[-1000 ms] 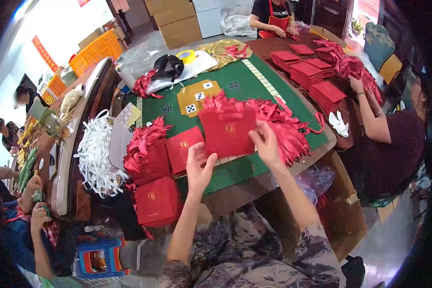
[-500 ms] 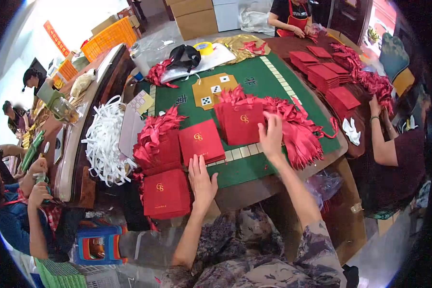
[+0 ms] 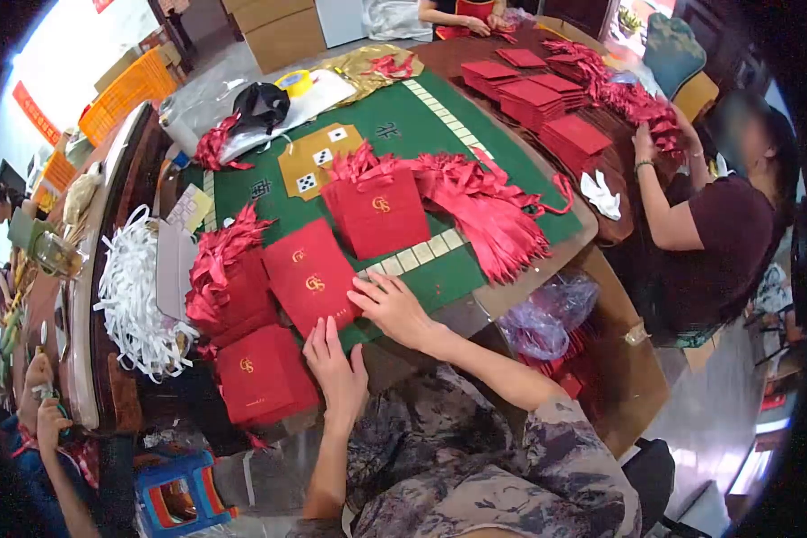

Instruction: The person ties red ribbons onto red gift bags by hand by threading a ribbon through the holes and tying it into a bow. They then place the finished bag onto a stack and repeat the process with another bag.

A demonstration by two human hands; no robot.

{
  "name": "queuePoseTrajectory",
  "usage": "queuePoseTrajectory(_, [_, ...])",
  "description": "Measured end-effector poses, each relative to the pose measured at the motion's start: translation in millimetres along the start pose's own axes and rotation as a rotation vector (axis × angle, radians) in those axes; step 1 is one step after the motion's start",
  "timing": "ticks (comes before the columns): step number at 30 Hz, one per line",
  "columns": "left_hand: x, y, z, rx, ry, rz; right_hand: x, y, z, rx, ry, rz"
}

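A flat red paper bag with a gold logo (image 3: pixel 312 285) lies in front of me on a stack; a second logo shows just above, on the bag beneath. My left hand (image 3: pixel 336 369) rests fingertips on its near edge, thumb apart. My right hand (image 3: pixel 396 311) touches its right edge with fingers stretched out; the undersides of the fingers are hidden. Another stack of red bags (image 3: pixel 267 381) lies to the left, near me. Beyond my right hand is a bunch of red bags with ribbon handles (image 3: pixel 378 215). More ribbon-handled bags (image 3: pixel 235 282) lie at the left.
Pink-red ribbons (image 3: pixel 498 220) spread over the green mat (image 3: pixel 435 332). White paper strips (image 3: pixel 139 296) heap at the left. A person (image 3: pixel 713 215) at the right handles ribbons beside red stacks (image 3: pixel 574 139). Yellow tape (image 3: pixel 296 82) lies at the back; a blue stool (image 3: pixel 175 493) stands below left.
My right hand has moved from the ribbon-handled bags to the right edge of the middle bag. The top bag has shifted, exposing a second logo. The view has turned right.
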State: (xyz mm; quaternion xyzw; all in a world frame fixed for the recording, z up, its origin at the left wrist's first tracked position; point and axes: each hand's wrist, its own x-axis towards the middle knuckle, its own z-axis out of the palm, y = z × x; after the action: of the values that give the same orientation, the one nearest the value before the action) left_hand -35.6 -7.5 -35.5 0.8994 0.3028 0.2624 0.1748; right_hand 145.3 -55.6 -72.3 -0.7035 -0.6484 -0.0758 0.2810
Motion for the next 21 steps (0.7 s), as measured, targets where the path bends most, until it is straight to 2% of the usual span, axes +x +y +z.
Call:
queuePoseTrajectory(4, [-3, 6, -2, 0.034, 0.046, 0.035, -41, -9, -21, 0.007, -0.009, 0.062])
queuePoseTrajectory(8, [-16, 6, 7, -0.011, -0.063, 0.073, -75, -18, -43, 0.067, 0.012, 0.151])
queuePoseTrajectory(9, [-21, 8, 6, 0.007, -0.115, 0.087, -79, -19, -56, 0.08, 0.136, 0.17])
queuePoseTrajectory(10, [-24, 10, 5, 0.024, -0.167, 0.1, -86, -17, -66, 0.08, 0.137, 0.171])
queuePoseTrajectory(12, [-30, 12, 2, 0.045, -0.177, 0.105, -99, -11, -84, 0.099, 0.258, 0.503])
queuePoseTrajectory(14, [-38, 12, 1, 0.036, -0.204, 0.122, -102, 2, -103, -0.046, 0.403, 0.533])
queuePoseTrajectory(18, [-56, 15, -5, 0.025, -0.246, 0.131, -113, 43, -107, -0.148, 0.419, 0.719])
queuePoseTrajectory(21, [-66, 15, -9, 0.033, -0.251, 0.124, -113, 55, -106, -0.192, 0.382, 0.695])
